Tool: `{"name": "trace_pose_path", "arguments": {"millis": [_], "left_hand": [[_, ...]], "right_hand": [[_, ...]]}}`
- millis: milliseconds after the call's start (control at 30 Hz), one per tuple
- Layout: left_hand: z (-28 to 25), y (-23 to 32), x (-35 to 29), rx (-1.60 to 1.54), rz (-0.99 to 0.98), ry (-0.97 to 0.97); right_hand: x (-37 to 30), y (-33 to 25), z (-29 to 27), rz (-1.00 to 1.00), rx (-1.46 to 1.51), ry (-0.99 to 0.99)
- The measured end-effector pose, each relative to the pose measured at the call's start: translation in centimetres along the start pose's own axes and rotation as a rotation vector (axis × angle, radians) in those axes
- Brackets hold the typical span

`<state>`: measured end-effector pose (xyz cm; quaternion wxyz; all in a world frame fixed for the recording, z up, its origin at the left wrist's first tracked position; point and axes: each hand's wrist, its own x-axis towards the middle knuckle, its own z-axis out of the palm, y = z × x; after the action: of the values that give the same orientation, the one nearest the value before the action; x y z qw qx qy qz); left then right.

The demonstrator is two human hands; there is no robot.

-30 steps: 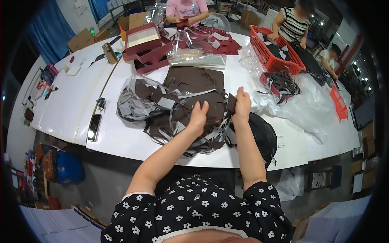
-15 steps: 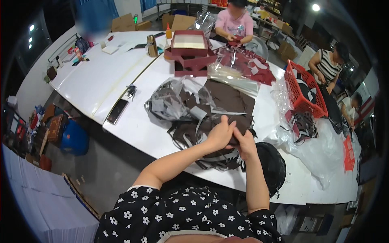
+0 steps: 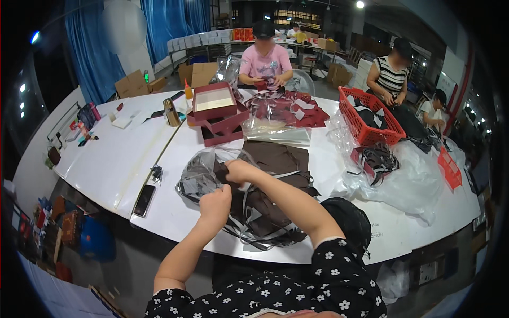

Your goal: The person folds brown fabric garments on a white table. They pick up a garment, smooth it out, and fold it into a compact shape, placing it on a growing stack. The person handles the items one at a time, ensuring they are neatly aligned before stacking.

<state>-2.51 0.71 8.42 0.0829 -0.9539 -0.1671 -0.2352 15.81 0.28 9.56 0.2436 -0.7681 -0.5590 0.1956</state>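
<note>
A clear plastic bag (image 3: pixel 195 177) with dark brown cloth pieces inside lies on the white table. My left hand (image 3: pixel 214 205) is closed in a fist at the bag's near right edge and grips the plastic there. Just beyond it my right hand (image 3: pixel 241 172) reaches across to the bag's open side, fingers curled; what they hold is hidden. Under my right forearm spreads a pile of dark brown cloth pouches (image 3: pixel 273 204) with grey ribbons. Flat brown cloth pieces (image 3: pixel 283 156) are stacked behind it.
Maroon boxes (image 3: pixel 217 108), a thermos (image 3: pixel 170 112) and a glue bottle (image 3: pixel 188 91) stand behind. A phone (image 3: pixel 143 200) and keys (image 3: pixel 157 173) lie left. To the right are a red basket (image 3: pixel 371 124), loose plastic (image 3: pixel 408 185) and a black round item (image 3: pixel 352 222). Co-workers sit beyond.
Both hands have moved left from the brown pile to the plastic bag, the right forearm now crossing over the pile. My view has tilted up, showing more of the room.
</note>
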Motion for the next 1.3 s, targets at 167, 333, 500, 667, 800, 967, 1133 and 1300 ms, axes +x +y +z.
{"name": "trace_pose_path", "arguments": {"millis": [167,333,500,667,800,967,1133,1300], "left_hand": [[-0.3,-0.2,0.1,-0.034,-0.013,0.018],[0.0,-0.9,0.0,-0.064,-0.041,0.061],[-0.2,0.5,-0.4,-0.059,-0.056,0.119],[0.0,6.5,-0.5,-0.713,0.078,0.177],[6.3,10.0,0.8,-0.726,0.247,-0.150],[10.7,11.4,1.4,-0.485,0.233,-0.382],[13.2,10.6,1.1,-0.448,0.343,-0.338],[12.7,11.1,1.7,-0.247,0.437,-0.346]], "right_hand": [[6.5,-0.4,1.0,0.068,0.718,0.031],[3.6,2.2,1.3,-0.037,-0.084,0.135],[-9.2,4.9,-3.2,-0.102,0.637,0.139],[-19.4,12.9,-3.6,0.355,1.167,0.415],[-21.0,17.2,1.0,0.573,1.262,0.492],[-21.0,17.6,3.6,0.713,1.295,0.404],[-20.3,17.5,3.9,0.663,1.400,0.234],[-19.8,17.7,3.7,0.627,1.479,0.257]]}}
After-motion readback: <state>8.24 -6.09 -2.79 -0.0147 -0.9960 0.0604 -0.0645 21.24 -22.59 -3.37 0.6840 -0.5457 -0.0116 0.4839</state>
